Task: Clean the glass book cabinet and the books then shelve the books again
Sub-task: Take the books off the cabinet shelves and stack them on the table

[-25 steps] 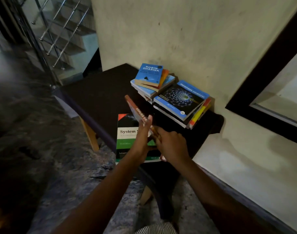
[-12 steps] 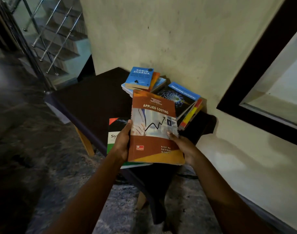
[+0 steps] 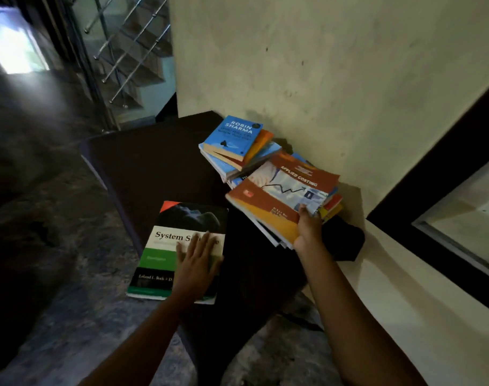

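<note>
An orange and brown book titled Applied Costing [image 3: 279, 190] lies on top of a stack of books at the right of a dark table [image 3: 154, 162]. My right hand [image 3: 307, 227] grips its near corner, thumb on the cover. A black, white and green book titled System [image 3: 182, 238] lies flat near the table's front edge. My left hand [image 3: 197, 263] rests on it with straight fingers. Another stack behind, topped by a blue Robin Sharma book [image 3: 233, 136], leans against the wall.
A dark cloth [image 3: 343, 240] lies at the table's right end. The dark frame of the glass cabinet [image 3: 432, 190] stands at the right. A staircase with a metal railing [image 3: 126, 51] rises at the back left. The floor is dark stone.
The Applied Costing book was held up in both hands; now it lies on the right stack with only my right hand on it. My left hand has dropped onto the System book.
</note>
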The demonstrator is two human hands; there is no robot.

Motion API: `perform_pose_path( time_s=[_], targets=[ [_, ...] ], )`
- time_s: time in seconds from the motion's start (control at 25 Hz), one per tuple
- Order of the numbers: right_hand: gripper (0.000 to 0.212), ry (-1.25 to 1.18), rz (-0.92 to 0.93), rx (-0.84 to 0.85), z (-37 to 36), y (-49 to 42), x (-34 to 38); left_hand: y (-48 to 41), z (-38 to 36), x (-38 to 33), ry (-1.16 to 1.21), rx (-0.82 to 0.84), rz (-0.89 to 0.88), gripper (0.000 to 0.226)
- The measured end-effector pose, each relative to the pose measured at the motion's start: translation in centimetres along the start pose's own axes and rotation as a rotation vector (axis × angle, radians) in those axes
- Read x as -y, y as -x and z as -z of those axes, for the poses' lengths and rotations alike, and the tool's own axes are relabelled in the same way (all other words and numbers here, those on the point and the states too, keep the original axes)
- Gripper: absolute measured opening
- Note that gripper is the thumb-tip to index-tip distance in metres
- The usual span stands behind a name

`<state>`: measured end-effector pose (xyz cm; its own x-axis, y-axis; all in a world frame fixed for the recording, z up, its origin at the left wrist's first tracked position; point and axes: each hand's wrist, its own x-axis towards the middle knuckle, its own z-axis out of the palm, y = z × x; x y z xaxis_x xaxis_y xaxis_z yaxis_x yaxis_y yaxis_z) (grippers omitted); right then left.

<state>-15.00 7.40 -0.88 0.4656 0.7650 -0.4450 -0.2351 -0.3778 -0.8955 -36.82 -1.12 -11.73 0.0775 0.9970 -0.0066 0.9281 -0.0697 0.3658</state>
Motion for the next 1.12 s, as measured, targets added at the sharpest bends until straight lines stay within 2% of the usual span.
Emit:
perform_pose_path(
  time_s=[0.12, 0.32, 0.4, 0.52, 0.6, 0.68, 0.76, 0.84, 0.92, 1.04, 1.12],
  targets=[
    [0.044, 0.094, -0.097, 0.032, -2.1, -4.1, 0.4, 0.3, -1.2, 0.2, -0.073, 0.025, 0.019, 0.079],
    [0.061, 0.413, 0.085, -0.021, -3.0, -5.6, 0.0, 0.2, -1.1, 0.2, -0.087, -0.008, 0.027, 0.073],
    [0.056, 0.313, 0.153, -0.025, -1.6, -3.8, -0.9, 0.3, -1.2, 0.3, -0.089, -0.008, 0.020, 0.071],
    [0.034, 0.043, 0.095, 0.054, 0.7, 0.9, -4.0, 0.2, -0.9, 0.2, -0.057, -0.015, -0.002, 0.082],
    [0.023, 0.075, -0.007, 0.206, 1.2, 4.0, -6.5, 0.2, 0.1, 0.0, 0.110, -0.048, 0.033, 0.088],
    [0.028, 0.147, -0.182, 0.420, 0.3, 6.4, -8.6, 1.4, 1.5, 0.6, 0.296, -0.128, 0.128, 0.071],
    [0.040, 0.246, -0.259, 0.549, -0.9, 7.6, -10.0, 3.4, 2.2, 2.7, 0.338, -0.297, 0.253, 0.053],
    [0.049, 0.341, -0.253, 0.561, -2.7, 8.2, -11.2, 5.8, 2.7, 5.3, 0.350, -0.360, 0.424, 0.051],
    [0.052, 0.460, -0.171, 0.502, -4.3, 8.8, -12.2, 7.4, 3.0, 7.0, 0.426, -0.295, 0.573, 0.051],
    [0.033, 0.451, -0.140, 0.443, -5.6, 9.5, -12.3, 8.6, 3.5, 7.3, 0.786, -0.182, 0.565, 0.042],
    [0.024, 0.412, -0.209, 0.454, -6.1, 9.8, -11.5, 9.1, 3.7, 7.3, 0.913, -0.149, 0.560, 0.042]
  ],
)
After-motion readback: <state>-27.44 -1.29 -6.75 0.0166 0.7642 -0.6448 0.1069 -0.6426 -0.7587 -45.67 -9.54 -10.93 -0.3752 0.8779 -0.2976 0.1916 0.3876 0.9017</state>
